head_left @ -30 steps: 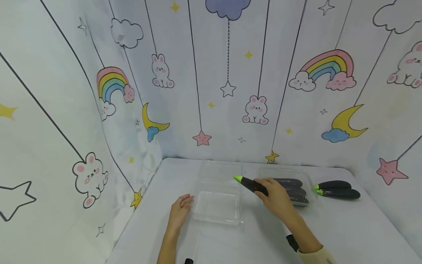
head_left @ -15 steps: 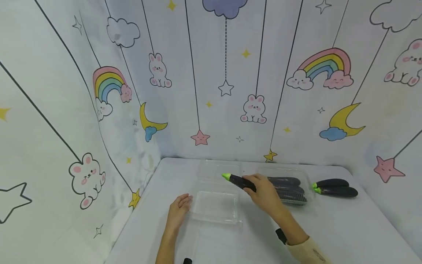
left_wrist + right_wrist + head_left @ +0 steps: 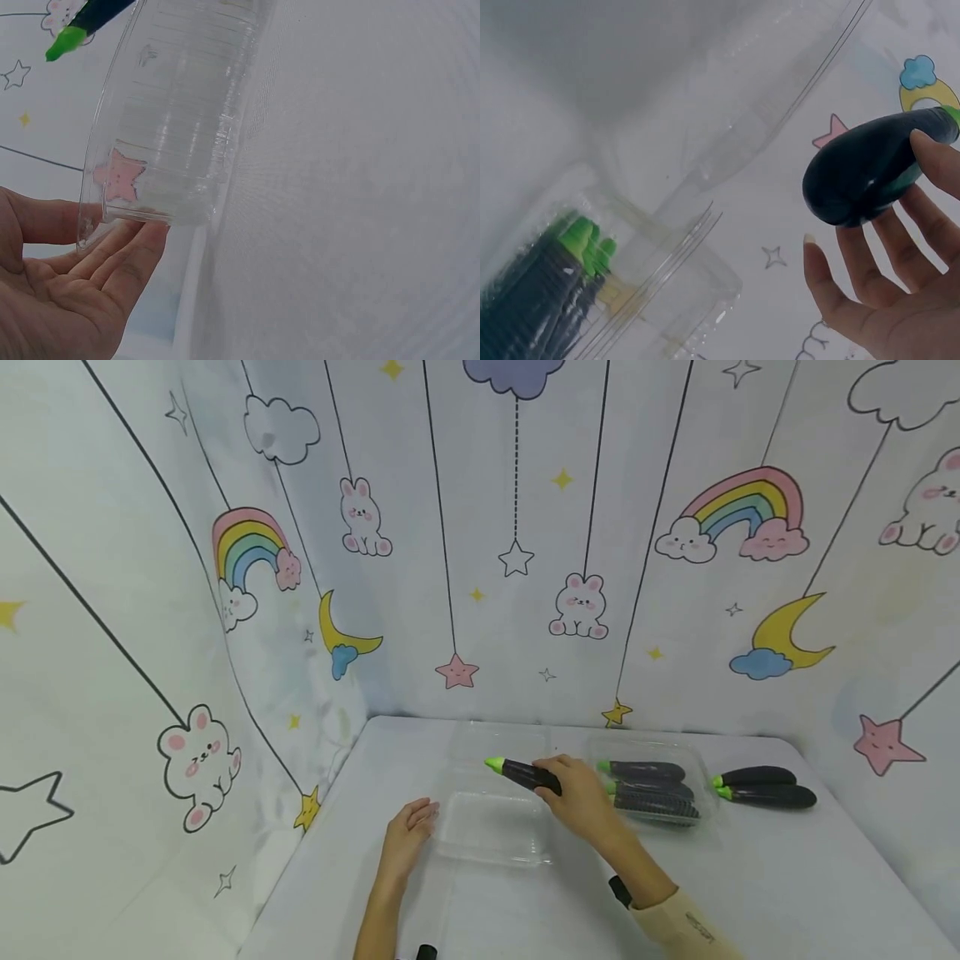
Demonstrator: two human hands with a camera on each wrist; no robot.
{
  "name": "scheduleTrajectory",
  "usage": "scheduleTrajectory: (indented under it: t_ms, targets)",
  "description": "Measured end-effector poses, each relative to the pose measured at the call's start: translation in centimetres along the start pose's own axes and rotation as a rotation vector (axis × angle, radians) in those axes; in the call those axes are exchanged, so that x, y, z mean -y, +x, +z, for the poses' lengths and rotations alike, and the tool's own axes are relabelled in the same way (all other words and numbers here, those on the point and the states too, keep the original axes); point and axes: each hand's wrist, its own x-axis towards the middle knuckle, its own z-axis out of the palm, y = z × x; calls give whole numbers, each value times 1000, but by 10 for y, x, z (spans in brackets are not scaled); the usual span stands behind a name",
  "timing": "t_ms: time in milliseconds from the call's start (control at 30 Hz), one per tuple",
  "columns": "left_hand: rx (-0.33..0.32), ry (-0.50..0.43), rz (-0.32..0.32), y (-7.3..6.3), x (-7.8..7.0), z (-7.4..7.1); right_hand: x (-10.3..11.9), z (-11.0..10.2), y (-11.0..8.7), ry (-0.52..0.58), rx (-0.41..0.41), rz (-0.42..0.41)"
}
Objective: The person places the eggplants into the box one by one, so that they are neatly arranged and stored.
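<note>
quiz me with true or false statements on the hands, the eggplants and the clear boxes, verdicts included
1. The right hand holds an eggplant. True.
2. The left hand also holds an eggplant. False: the left hand is at the side of the left clear box.
3. Two loose eggplants lie on the table, outside the boxes. True.
4. Eggplants lie in the left clear box. False: none lies in it; the boxed ones are in the right clear box.
5. In the head view, the held eggplant's green end points right. False: it points left.
</note>
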Motion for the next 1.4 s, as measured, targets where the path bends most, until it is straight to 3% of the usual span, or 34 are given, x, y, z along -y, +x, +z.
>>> scheduleTrajectory:
  t_ms: [267,733,900,1000,1100,1400]
  targets:
    - [-12,2,-15,0,1,0,6,14,2,9,8,-46]
    - [-2,-18,-9,0,1,0,16,32,14,3,37,-45]
    - [-1,-21,-22,-7,-17,3,17,40,15,0,46,-53]
    - [1,-15,-19,-6,-14,2,17,46,16,-31,48,-54]
    - [1,-7,-18,0,0,1,16,52,17,-76,41,-60]
    - [0,-37,-12,-1,0,1,12,64,18,-170,21,-103]
